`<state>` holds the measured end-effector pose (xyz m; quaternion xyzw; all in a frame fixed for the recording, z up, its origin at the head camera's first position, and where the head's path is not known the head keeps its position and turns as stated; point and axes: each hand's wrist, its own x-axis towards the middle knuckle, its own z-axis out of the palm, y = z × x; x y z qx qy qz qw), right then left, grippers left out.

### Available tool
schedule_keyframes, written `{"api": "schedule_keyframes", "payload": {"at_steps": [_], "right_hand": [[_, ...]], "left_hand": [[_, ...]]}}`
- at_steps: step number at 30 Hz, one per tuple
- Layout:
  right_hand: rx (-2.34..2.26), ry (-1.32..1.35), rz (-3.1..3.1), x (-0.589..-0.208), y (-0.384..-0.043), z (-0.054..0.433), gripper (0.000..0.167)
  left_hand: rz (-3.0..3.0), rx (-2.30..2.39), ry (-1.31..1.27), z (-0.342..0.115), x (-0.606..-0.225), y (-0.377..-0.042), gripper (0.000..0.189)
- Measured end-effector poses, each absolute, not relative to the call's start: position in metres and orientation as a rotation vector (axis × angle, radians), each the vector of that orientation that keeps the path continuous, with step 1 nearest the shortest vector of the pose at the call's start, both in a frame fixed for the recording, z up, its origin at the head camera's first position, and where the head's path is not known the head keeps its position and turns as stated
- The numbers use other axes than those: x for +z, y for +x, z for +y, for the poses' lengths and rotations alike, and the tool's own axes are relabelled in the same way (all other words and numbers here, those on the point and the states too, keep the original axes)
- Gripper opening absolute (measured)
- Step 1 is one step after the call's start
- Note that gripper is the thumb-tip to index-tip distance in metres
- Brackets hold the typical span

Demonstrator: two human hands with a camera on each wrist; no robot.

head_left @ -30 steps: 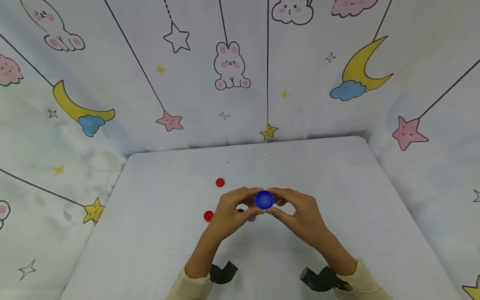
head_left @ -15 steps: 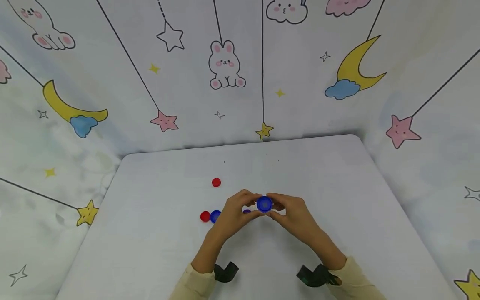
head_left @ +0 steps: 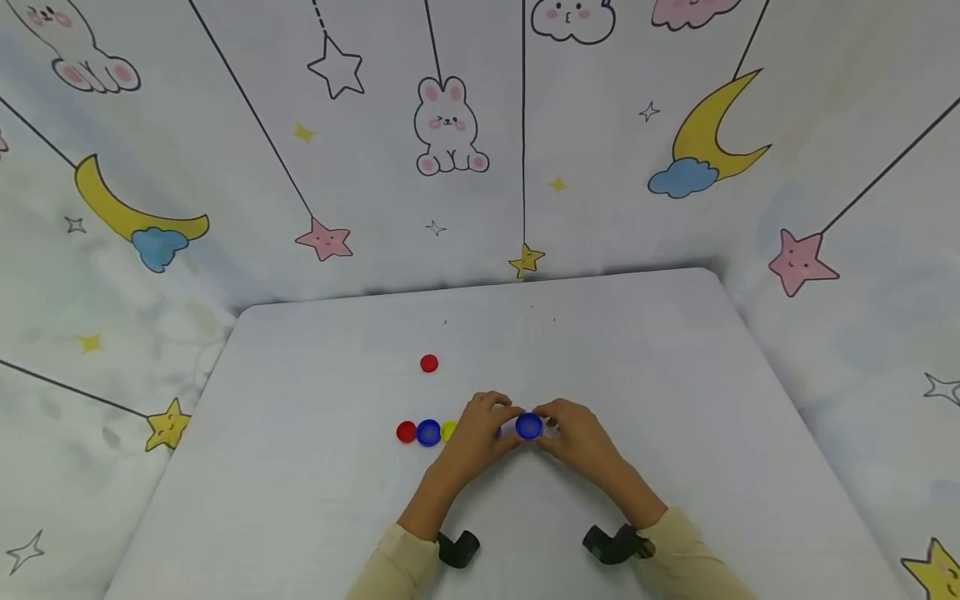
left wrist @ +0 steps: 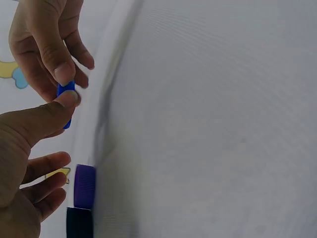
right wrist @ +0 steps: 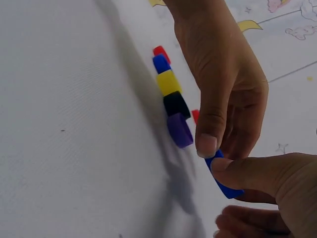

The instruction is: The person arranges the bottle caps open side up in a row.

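A blue bottle cap (head_left: 528, 426) is held up between both hands, its round face toward the head camera. My left hand (head_left: 474, 433) pinches the cap's left side with thumb and finger. On the opposite side my right hand (head_left: 583, 435) pinches it the same way. Close beside the left hand runs a row of caps: red (head_left: 406, 431), blue (head_left: 428, 432), yellow (head_left: 448, 430), black (right wrist: 177, 104) and purple (right wrist: 180, 130). The left hand covers most of the row's right end in the head view.
Behind the row, a single red cap (head_left: 429, 363) lies on the white table (head_left: 637, 350). Cloth printed with stars, moons and rabbits (head_left: 452, 125) rises along the back and sides. Black wrist-camera mounts (head_left: 459, 550) stick out below both wrists.
Both hands have come down nearer to the front of the table with the blue cap between them. The left hand has shifted right, uncovering the row's blue and yellow caps.
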<state>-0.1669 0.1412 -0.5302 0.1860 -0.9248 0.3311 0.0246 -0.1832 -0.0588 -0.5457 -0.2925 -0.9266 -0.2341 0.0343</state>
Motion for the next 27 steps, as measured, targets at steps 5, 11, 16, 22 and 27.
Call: {"api": "schedule_keyframes", "payload": {"at_steps": [5,11,16,22,27], "right_hand": [[0.933,0.552,-2.863,-0.548,-0.171,0.139,0.039],[0.926,0.54,-2.864,-0.558,-0.175,0.136,0.039],[0.885,0.55,-2.895,-0.558,-0.179,0.131,0.039],[0.853,0.561,-2.93,-0.556,-0.18,0.126,0.04],[0.843,0.563,-2.937,-0.556,-0.179,0.125,0.04]], "left_hand": [[-2.873,-0.6,-0.904,-0.059,-0.554,-0.185,0.034],[-2.871,-0.527,-0.912,-0.06,-0.557,-0.186,0.035],[-2.866,-0.514,-0.899,-0.061,-0.557,-0.185,0.034],[-2.884,-0.512,-0.881,-0.065,-0.552,-0.183,0.034],[-2.908,-0.458,-0.878,-0.065,-0.547,-0.182,0.035]]}}
